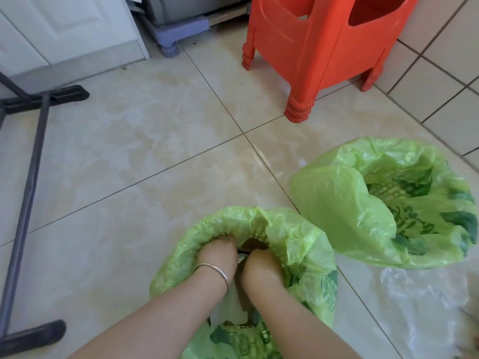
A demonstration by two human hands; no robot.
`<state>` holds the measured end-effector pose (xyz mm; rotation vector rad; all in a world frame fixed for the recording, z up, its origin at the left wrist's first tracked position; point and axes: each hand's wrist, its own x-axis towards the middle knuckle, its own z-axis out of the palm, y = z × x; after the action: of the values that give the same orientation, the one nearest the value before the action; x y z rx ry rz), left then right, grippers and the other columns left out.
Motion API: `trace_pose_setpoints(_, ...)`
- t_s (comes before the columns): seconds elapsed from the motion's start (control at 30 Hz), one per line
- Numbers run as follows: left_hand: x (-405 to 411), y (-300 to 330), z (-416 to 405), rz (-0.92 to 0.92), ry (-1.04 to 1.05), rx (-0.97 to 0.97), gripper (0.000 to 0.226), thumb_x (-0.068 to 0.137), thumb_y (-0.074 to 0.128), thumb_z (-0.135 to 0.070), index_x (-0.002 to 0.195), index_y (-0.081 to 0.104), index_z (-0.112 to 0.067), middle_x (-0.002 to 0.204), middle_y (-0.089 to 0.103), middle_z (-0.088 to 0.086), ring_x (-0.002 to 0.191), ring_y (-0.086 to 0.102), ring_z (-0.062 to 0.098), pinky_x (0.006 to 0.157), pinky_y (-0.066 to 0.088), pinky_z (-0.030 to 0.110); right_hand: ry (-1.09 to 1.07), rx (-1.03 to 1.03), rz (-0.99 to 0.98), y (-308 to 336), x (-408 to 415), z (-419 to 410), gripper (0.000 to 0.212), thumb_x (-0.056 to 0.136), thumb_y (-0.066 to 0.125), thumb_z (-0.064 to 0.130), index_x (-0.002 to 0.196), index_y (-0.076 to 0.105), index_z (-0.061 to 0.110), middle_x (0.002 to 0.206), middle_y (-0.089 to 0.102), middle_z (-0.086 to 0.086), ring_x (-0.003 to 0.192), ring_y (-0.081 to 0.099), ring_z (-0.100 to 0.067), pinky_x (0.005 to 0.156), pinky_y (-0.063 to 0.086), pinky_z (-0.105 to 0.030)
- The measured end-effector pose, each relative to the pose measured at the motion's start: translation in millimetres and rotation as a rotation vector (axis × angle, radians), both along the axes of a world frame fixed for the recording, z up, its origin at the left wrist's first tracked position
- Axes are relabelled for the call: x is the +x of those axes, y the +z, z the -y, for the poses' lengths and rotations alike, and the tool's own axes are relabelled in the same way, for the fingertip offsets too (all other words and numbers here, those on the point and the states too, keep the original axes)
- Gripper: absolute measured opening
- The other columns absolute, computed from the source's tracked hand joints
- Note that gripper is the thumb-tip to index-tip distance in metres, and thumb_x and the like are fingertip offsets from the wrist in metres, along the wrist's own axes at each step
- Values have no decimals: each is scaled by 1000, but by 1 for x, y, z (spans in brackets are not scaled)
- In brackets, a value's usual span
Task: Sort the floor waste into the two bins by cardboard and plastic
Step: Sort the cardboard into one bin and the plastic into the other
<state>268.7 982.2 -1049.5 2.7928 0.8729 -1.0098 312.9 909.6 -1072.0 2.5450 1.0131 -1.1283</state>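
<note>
Two bins lined with green plastic bags stand on the tiled floor. The near bin [305, 244] is right below me and both my hands reach down into it. My left hand [220, 255], with a silver bangle on the wrist, and my right hand [261, 268] sit side by side on brown cardboard [255, 244]. A pale cardboard piece [230, 307] stands between my forearms. The fingers of both hands are hidden inside the bin. The far bin [337, 203] to the right shows only its bag and mesh wall. Crumpled clear plastic [420, 301] lies on the floor at lower right.
A red plastic stool [311, 60] stands at the back right near a tiled wall [440, 81]. A black metal stand base [26, 177] runs along the left. A white cabinet door [64, 29] and an appliance on a purple stand [176, 27] are at the back.
</note>
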Motion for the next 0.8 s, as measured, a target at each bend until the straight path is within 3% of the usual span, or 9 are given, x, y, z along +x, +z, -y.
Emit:
trace_pose_setpoints(0.13,4,20,3,25,-30,39,35,96,29,0,127,43,1,132,53,16,120,57,28,92,47,34,173,78,97,22,1,-1,31,92,39,0,113,61,6,118,62,-11,109,61,-24,86,50,-32)
trace_pose_setpoints(0.23,4,42,13,27,-44,85,36,96,28,2,130,38,2,131,53,15,118,58,26,90,48,32,184,207,104,51,5,7,29,90,42,-3,106,65,6,111,66,-12,103,64,-26,78,52,-32)
trace_pose_setpoints(0.33,10,74,25,31,-87,96,32,95,33,-4,122,49,-9,125,59,7,116,59,23,89,48,30,161,354,88,86,12,25,26,89,41,-2,104,61,5,108,65,-13,99,64,-29,68,45,-31)
trace_pose_setpoints(0.53,45,129,98,229,-369,59,21,90,44,-19,108,53,-23,111,64,-2,106,62,23,76,44,29,-158,584,177,139,45,116,21,91,40,17,101,57,10,107,65,-11,97,61,-32,65,30,-28)
trace_pose_setpoints(0.8,108,115,248,352,-599,-73,21,88,42,-20,106,52,-22,109,64,2,101,64,27,64,34,30,-562,607,357,122,79,280,22,93,39,29,90,55,15,102,67,-8,92,60,-33,63,29,-30)
